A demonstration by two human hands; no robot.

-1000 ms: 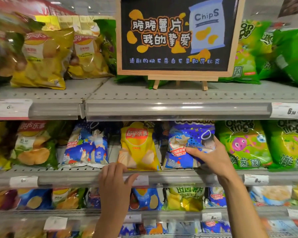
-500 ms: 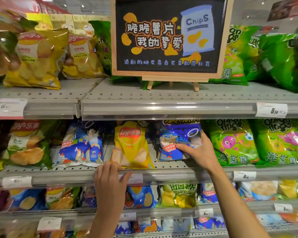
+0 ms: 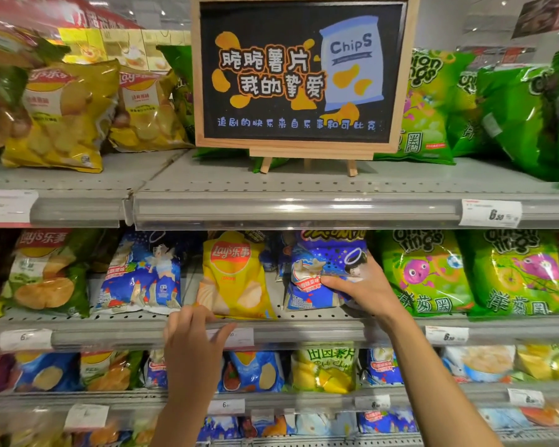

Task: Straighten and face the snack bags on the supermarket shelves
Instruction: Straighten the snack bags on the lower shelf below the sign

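On the middle shelf the right hand grips the lower part of a blue snack bag, thumb across its front, so the step in hand looks like setting that bag upright and square between the yellow Lay's bag and the green onion-ring bag. The left hand rests on the shelf's front rail with fingers loosely bent, holding nothing as far as the blur allows; next it would need to steady or turn the tilted yellow Lay's bag just above it
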